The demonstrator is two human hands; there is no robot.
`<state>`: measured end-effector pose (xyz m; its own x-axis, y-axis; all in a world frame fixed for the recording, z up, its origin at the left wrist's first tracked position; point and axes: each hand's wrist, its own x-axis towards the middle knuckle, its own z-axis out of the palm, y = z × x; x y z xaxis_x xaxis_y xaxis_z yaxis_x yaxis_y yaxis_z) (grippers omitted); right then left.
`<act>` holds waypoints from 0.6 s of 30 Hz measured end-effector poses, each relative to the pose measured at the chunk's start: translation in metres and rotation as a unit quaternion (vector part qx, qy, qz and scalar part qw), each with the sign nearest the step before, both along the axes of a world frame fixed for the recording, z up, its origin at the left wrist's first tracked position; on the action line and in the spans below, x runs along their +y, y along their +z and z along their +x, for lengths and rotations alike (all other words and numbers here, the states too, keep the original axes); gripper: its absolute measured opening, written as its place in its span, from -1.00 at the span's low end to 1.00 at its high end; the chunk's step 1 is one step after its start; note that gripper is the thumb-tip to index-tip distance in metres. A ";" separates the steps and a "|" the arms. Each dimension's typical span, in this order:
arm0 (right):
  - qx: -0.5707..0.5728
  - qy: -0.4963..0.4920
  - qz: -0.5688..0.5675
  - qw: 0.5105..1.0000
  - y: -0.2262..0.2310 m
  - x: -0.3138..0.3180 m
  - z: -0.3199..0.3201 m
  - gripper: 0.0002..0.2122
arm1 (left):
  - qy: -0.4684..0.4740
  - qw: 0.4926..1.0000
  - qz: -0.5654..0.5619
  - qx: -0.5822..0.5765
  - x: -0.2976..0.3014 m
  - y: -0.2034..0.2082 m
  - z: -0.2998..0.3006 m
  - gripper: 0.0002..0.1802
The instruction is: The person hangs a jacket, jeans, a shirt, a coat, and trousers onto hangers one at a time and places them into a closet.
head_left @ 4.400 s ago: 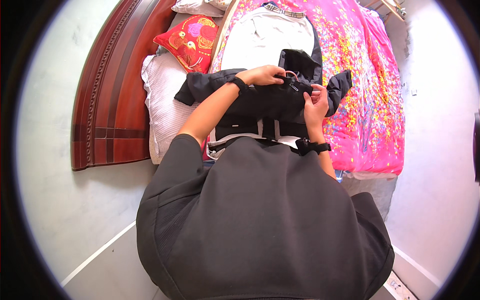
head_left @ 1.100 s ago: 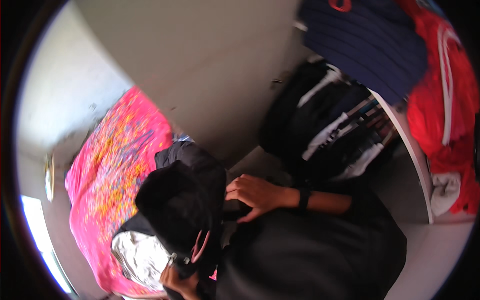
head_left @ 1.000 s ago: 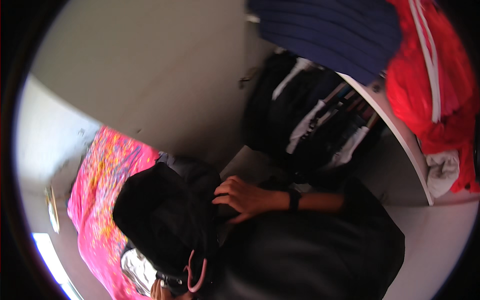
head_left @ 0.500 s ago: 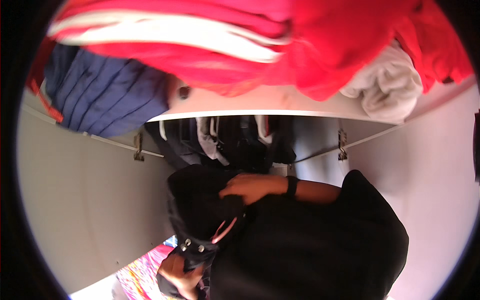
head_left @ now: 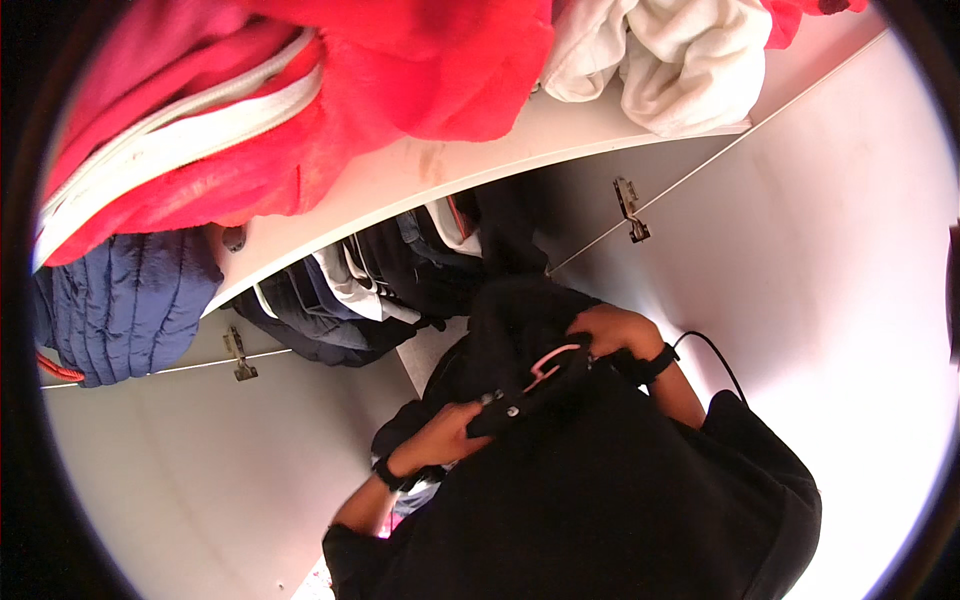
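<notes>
I hold a black garment [head_left: 520, 330] on a pink hanger [head_left: 548, 362] in front of my chest, just below the open wardrobe. My left hand [head_left: 450, 432] grips the lower part of the garment, near a dark bar with small metal studs. My right hand [head_left: 612, 335] closes over the garment's top beside the pink hanger. Both wrists carry black bands. Dark clothes hang on a row of hangers [head_left: 385, 275] just beyond the garment.
A white wardrobe shelf [head_left: 430, 185] runs overhead, piled with red clothing [head_left: 300, 110], a white cloth [head_left: 690, 60] and a blue quilted jacket [head_left: 125, 300]. White wardrobe doors [head_left: 800, 260] stand open to either side, with metal hinges [head_left: 628, 208].
I have turned from the bed with the pink cover to face the wardrobe. The black garment on its hanger has come up closer to the hanging clothes, both hands still on it.
</notes>
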<state>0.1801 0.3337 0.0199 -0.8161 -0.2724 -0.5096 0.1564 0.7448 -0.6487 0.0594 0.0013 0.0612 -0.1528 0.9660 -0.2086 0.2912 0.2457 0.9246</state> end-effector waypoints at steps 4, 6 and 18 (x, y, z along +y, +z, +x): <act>0.098 -0.150 0.022 0.984 -0.034 0.002 0.038 -0.61 | -0.103 0.991 -0.066 -0.047 0.027 -0.016 0.005 -0.62; 0.095 -0.150 0.060 0.982 -0.056 0.005 0.041 -0.56 | -0.018 0.995 -0.014 -0.098 0.018 -0.089 0.023 -0.59; 0.058 -0.572 -0.125 0.809 0.033 -0.028 0.028 -0.29 | 0.125 0.935 -0.010 -0.332 0.129 0.004 -0.009 -0.64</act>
